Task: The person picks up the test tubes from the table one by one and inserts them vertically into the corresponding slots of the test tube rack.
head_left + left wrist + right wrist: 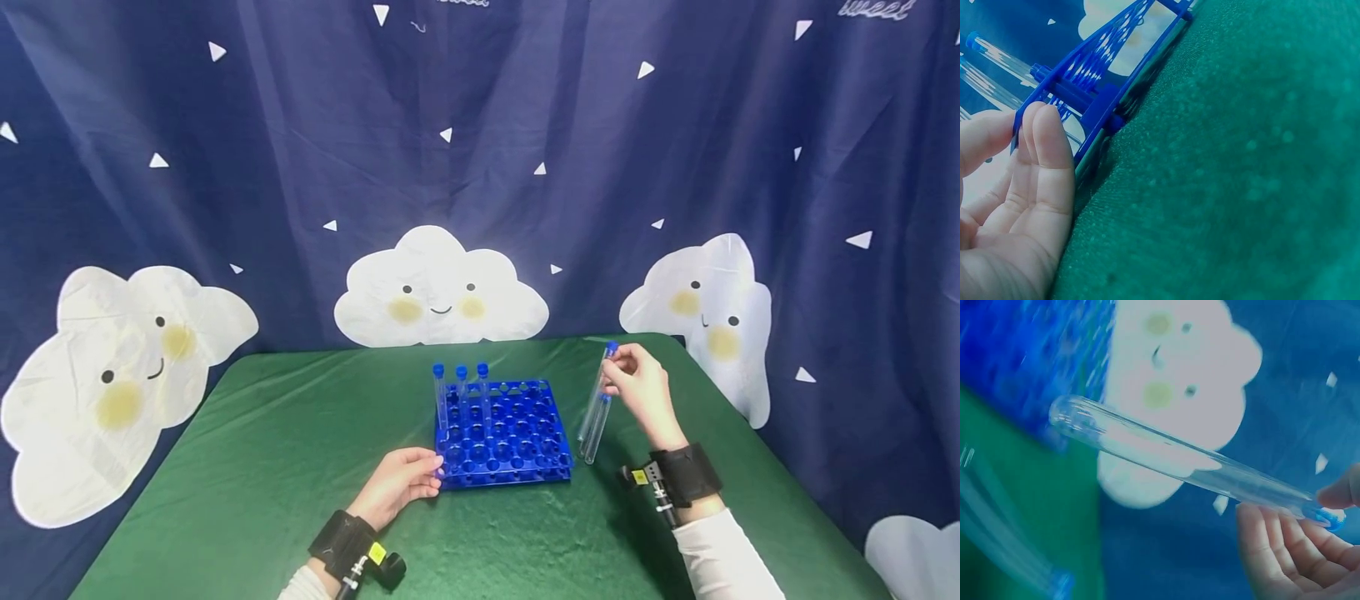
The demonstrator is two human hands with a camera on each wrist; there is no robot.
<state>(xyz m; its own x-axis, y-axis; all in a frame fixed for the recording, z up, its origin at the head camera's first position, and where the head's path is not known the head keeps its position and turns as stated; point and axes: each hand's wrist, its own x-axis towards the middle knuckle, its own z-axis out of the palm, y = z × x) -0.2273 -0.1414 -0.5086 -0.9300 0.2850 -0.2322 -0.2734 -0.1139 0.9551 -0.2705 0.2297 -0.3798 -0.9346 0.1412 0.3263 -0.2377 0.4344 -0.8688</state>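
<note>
Pinched near its blue cap (1325,515) between your right thumb and fingertips, a clear tube (1172,459) hangs from your right hand (641,387), so that grip is narrow and occupied. Its long axis slants: the capped end is up in your fingers, and the rounded end drops down and to the left, toward the blue rack (510,477). That lean is the relation to mind, since the rack lies left of your right hand, its holes seem to face upward, and the tube would have to come closer to upright to line up with one. Your right hand is nearer the rack's right edge; your left hand (401,483) pinches the near left corner, thumb and fingers on either side of the upper plate. Three capped tubes (462,400) stand in the rack's left part, away from the held tube. Just right of the rack, a second loose tube (597,432) lies on the green table (487,542), close beside the held one, and looks the likeliest thing to get knocked. Behind everything hangs a dark blue curtain (495,150).
</note>
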